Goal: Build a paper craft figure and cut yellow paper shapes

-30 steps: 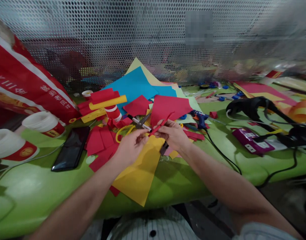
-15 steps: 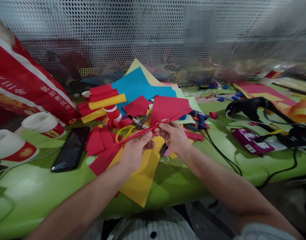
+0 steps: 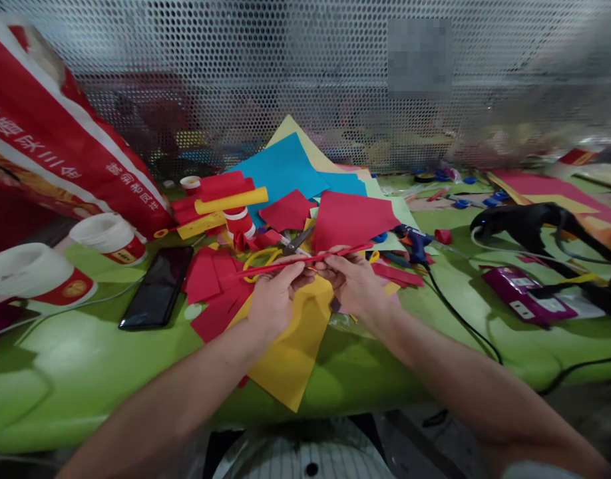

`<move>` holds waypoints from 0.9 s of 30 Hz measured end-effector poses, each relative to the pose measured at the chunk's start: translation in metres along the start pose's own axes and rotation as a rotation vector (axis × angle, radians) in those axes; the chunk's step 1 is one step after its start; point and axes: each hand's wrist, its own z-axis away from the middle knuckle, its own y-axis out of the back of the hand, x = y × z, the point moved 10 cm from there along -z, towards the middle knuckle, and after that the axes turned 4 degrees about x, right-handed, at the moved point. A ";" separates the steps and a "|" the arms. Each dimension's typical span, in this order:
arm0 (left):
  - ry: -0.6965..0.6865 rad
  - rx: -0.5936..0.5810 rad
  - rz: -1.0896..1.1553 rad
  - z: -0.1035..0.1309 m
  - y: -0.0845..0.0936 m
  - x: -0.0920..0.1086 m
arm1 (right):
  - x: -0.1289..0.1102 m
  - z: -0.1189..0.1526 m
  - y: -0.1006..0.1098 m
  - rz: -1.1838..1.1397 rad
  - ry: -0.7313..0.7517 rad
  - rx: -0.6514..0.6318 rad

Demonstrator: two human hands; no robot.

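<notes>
Between both hands stretches a thin strip of red paper (image 3: 263, 268), narrow and nearly level, tilted slightly up to the right. My left hand (image 3: 275, 293) pinches it near the middle, thumb on top. Close beside it, my right hand (image 3: 350, 276) grips the strip with thumb and fingers. Just behind the strip lie scissors (image 3: 299, 241) with yellow handles, partly covered. Under the hands is a sheet of yellow paper (image 3: 290, 352). Red paper pieces (image 3: 220, 313) lie to the left, and a larger red sheet (image 3: 353, 219) lies behind.
A black phone (image 3: 158, 286) and paper cups (image 3: 108, 236) stand left, by a big red bag (image 3: 76, 126). To the right are a blue glue gun (image 3: 412, 241) with its cord, a purple power strip (image 3: 525, 293) and a black strap-like device (image 3: 520, 223). A perforated metal panel (image 3: 305, 60) rises behind.
The view has shifted left, so everything sits further right. The red strip lies more level between my hands, and both hands still hold it.
</notes>
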 end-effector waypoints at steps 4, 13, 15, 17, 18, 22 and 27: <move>0.003 0.012 -0.029 -0.005 0.002 0.001 | 0.010 0.000 0.000 0.011 -0.025 0.010; -0.137 0.092 -0.103 -0.019 0.021 0.036 | -0.025 -0.023 0.008 0.843 -0.033 -0.133; -0.162 0.099 -0.094 -0.019 0.024 0.043 | -0.095 -0.035 0.038 1.219 0.255 0.168; -0.190 0.098 -0.090 -0.019 0.026 0.048 | -0.159 -0.034 0.073 1.598 0.418 0.592; -0.198 0.090 -0.092 -0.019 0.026 0.050 | -0.176 -0.035 0.091 1.644 0.402 0.693; -0.191 0.054 -0.097 -0.021 0.024 0.047 | -0.192 -0.046 0.145 1.702 0.292 0.767; -0.142 0.026 -0.092 -0.025 0.024 0.034 | -0.174 -0.065 0.152 1.879 0.242 0.595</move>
